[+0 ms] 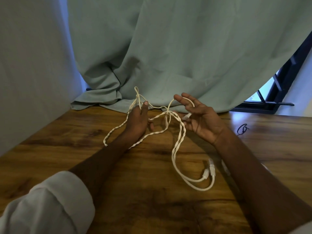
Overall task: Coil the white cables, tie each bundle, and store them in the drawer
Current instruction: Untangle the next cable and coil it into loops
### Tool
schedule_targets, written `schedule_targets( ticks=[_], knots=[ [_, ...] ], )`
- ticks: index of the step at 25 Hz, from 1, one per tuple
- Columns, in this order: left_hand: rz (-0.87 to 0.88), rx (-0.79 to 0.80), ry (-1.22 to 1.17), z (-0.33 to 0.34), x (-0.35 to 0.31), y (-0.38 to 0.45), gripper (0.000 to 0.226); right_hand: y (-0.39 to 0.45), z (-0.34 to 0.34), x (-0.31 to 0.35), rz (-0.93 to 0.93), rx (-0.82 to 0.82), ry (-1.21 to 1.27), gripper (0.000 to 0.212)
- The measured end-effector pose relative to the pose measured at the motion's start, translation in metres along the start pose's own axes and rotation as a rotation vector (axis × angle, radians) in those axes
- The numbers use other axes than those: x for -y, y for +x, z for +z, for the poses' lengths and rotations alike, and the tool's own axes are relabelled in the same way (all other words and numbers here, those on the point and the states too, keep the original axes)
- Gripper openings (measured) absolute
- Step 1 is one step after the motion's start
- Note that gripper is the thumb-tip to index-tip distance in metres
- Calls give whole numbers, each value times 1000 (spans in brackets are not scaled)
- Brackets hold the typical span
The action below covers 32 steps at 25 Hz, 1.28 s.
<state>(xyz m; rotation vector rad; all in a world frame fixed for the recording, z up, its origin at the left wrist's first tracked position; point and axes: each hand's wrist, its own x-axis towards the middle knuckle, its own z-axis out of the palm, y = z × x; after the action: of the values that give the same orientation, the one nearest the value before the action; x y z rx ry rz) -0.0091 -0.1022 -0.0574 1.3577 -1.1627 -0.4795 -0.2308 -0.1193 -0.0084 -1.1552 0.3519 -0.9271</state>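
Observation:
Tangled white cables (179,132) hang between my two hands above the wooden table (152,191). My left hand (139,120) shows its back and grips a strand, a loop of which rises above the thumb. A twisted pair of strands sags from it down to the table on the left. My right hand (200,119) is palm up with fingers spread, a cable loop draped over the fingers and one connector (186,117) lying against them. Two long strands drop to the table and end in white connectors (211,168). No drawer is in view.
A small black looped tie (242,129) lies on the table to the right of my right hand. A green curtain (168,56) drapes onto the table's far edge. A grey wall (33,81) borders the left side, and a dark window frame (276,92) stands at the far right.

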Motion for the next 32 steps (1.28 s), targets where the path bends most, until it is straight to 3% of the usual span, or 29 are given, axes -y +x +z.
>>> schedule_targets(
  ticks=[3,6,9,14,16,20,24,27,29,30,32],
  knots=[
    [-107,48,-278,-7,-17,4,54,4,2,-3,-9,-14,-70,59],
    [-45,242,-594,-17,-28,10,46,5,-1,-6,11,10,112,69],
    [95,357,-425,-16,-38,2,43,7,0,-8,-11,34,150,71],
    [212,559,-96,-8,-42,-18,30,10,4,-9,-70,-88,56,61],
    [215,500,-57,-6,-38,-17,33,11,5,-8,-72,-145,35,56],
    [129,341,-230,-14,-31,-1,24,10,1,-2,-99,-281,100,48],
    [71,330,-384,-23,-21,6,24,6,3,-3,-3,-231,273,59],
    [95,292,-342,-25,-24,6,20,5,7,-11,94,-156,404,52],
    [136,215,-257,-30,-23,13,19,6,10,-12,108,-132,478,66],
    [158,221,-176,-33,-21,16,19,7,9,-12,98,-146,495,75],
    [163,333,-17,-32,-23,10,26,10,7,-13,68,-223,504,74]
  ],
)
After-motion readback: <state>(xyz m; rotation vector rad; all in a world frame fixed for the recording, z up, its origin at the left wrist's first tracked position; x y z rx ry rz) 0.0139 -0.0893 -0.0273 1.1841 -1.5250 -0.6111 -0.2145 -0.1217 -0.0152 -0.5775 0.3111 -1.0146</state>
